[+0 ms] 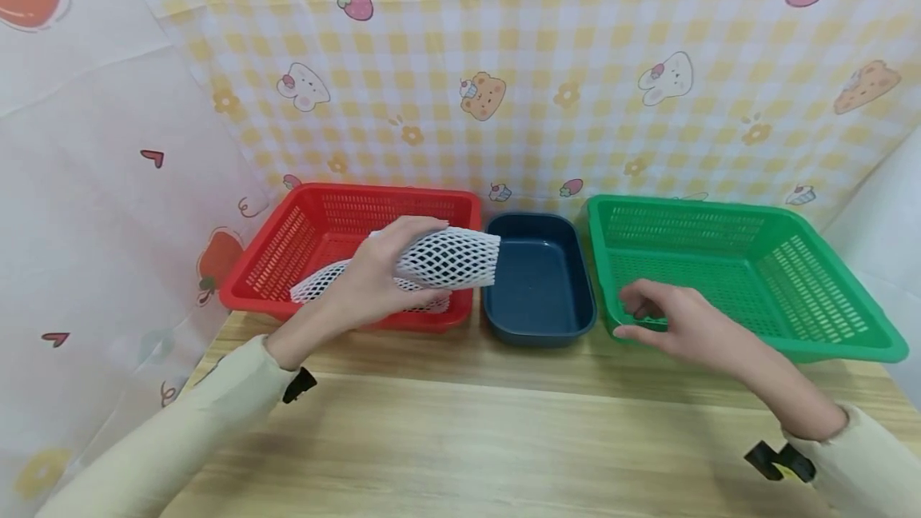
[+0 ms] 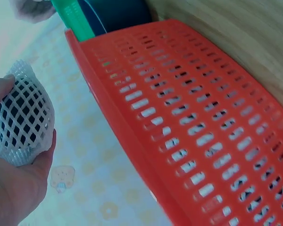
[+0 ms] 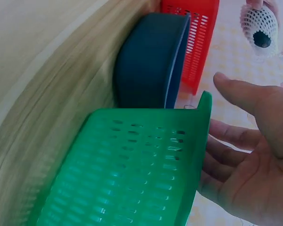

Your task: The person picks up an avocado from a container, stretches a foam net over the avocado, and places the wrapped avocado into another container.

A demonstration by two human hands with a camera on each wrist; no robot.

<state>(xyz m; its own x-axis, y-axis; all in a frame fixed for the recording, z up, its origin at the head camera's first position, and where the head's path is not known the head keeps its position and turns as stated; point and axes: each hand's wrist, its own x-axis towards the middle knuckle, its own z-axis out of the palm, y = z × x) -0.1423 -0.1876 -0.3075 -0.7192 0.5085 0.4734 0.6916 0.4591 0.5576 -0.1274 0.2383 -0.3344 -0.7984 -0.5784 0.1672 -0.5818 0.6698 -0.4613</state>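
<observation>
My left hand [image 1: 377, 274] grips a white foam fruit net [image 1: 453, 257] with something dark inside, holding it above the right part of the red basket [image 1: 248, 266]. Fingers and thumb curl round the net in the left wrist view, and the dark thing [image 3: 262, 39] shows at its end in the right wrist view. Another foam-netted item [image 1: 316, 282] lies in the red basket, partly behind my left wrist. My right hand [image 1: 672, 318] holds nothing; its fingers are loosely bent over the near left rim of the green basket [image 1: 784, 214].
Between the two baskets stands a dark blue plastic tub [image 1: 532, 336], with nothing seen inside. All three containers line up along the back of the wooden table [image 1: 504, 438], against a yellow checked cloth [image 1: 532, 46]. White cloth [image 1: 93, 206] hangs at the left side.
</observation>
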